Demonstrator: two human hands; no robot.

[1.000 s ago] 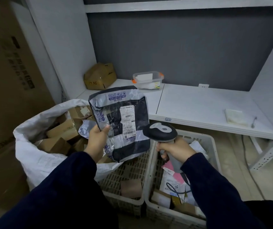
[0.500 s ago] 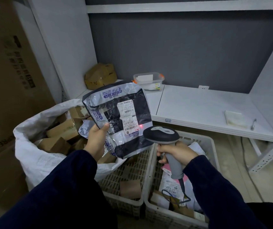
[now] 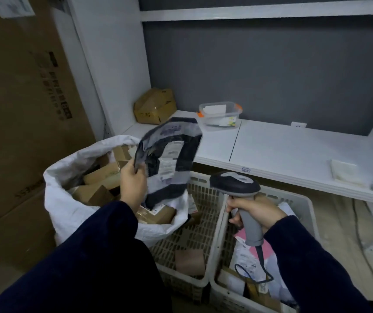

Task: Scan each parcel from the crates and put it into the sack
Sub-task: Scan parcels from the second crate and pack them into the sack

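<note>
Parcel (image 3: 169, 159) swung toward sack (image 3: 68, 199), pinched in left grip (image 3: 133, 184); right grip (image 3: 255, 211) clasps scanner (image 3: 235, 184) near white shelf (image 3: 282, 154).

parcel (image 3: 181, 181): swinging left, away from the scanner (image 3: 235, 184) and toward the sack (image 3: 68, 199); was held flat facing the camera, now tilting and motion-blurred, its lower end hanging over the sack's right rim.
left hand (image 3: 133, 186): shifting its grip; thumb was lying on the front near the lower left corner, now fingers are pinching the parcel's left edge, and the hand is moving over the sack mouth.
shipping label (image 3: 169, 154): print readable before, now smearing into blur.
red scan dot: showing on the parcel 0.5 s ago, no longer showing.
scanner: head was overlapping the parcel's right edge, now a clear gap is opening between them.
</note>
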